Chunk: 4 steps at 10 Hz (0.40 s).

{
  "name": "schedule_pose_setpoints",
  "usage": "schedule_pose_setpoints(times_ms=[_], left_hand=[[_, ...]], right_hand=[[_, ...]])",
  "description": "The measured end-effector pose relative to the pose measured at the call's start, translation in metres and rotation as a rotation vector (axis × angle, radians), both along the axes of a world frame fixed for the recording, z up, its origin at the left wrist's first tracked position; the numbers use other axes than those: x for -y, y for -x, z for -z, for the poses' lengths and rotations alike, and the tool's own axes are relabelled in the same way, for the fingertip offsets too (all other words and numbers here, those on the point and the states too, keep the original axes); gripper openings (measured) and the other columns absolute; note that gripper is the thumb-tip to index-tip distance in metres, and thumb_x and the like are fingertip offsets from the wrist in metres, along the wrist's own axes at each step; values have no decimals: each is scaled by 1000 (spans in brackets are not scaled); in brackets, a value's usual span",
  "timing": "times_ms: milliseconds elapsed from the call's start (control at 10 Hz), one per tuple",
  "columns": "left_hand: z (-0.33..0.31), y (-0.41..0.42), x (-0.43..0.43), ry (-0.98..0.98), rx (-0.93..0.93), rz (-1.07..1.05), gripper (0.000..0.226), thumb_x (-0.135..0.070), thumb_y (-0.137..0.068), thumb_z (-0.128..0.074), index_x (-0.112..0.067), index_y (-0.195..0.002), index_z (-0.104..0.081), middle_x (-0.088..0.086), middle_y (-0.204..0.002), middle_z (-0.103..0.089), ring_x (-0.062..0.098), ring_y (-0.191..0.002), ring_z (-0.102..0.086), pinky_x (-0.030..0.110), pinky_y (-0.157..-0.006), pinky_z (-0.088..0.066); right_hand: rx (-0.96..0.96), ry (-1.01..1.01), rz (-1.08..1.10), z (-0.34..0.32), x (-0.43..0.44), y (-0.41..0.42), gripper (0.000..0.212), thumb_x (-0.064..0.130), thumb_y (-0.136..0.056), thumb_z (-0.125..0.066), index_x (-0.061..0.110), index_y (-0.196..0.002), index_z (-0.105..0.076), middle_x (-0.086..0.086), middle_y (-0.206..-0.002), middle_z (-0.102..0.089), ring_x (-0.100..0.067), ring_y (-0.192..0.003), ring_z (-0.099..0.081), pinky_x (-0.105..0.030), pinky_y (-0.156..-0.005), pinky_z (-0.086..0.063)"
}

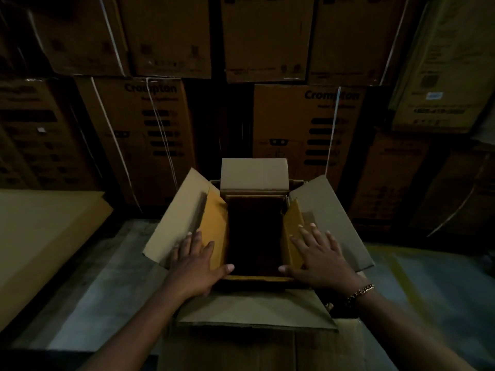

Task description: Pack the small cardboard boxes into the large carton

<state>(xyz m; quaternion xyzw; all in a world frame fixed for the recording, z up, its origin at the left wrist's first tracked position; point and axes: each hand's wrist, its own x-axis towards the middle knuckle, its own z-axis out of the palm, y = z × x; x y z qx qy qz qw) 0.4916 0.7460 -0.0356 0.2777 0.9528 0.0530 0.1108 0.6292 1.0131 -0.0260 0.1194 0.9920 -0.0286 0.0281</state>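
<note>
left hand [195, 266] and right hand [318, 258] press carton [176, 210] flaps (stacked boxes [308, 124] behind).

Pretty dim in here. Wall of stacked brown cartons [150, 135] behind (Crompton printed on a couple), white straps [333, 129] across some. Grey concrete floor [107, 290], flat cardboard sheet [40, 236] lying off to the left.

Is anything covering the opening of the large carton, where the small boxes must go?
Nothing visible does. The large carton has its outer flaps spread, and the left hand and right hand press the yellow inner flaps to the sides. The space between is open, though dark inside.
</note>
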Motion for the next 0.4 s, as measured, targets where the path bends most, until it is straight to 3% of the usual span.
schedule_pose_setpoints(times_ms=[100, 300, 400], left_hand=[[-8, -1, 0, -53, 12, 1, 128, -95, -50, 10, -31, -159, -10, 3, -166, 21, 26, -152, 17, 53, -120, 0], [-17, 7, 0, -116, 9, 21, 80, -74, -90, -16, -33, -158, -13, -1, -166, 18, 22, -153, 14, 55, -120, -2], [-25, 11, 1, -156, 2, 30, 93, -82, -79, -6, -34, -158, -13, -4, -167, 16, 20, -153, 12, 55, -120, -2]], right_hand=[[-61, 23, -8, -3, 3, -3, 105, 88, -67, -8, 35, -157, -14, 4, -167, 6, -21, -152, 16, -49, -121, 9], [-104, 122, 55, -15, 4, 2, 91, 83, -77, -19, 39, -156, -14, 9, -167, 3, -16, -152, 10, -47, -121, 5], [-140, 132, 83, -25, 5, 8, 86, 82, -80, -21, 38, -155, -17, 9, -167, -1, -15, -152, 7, -46, -121, 3]])
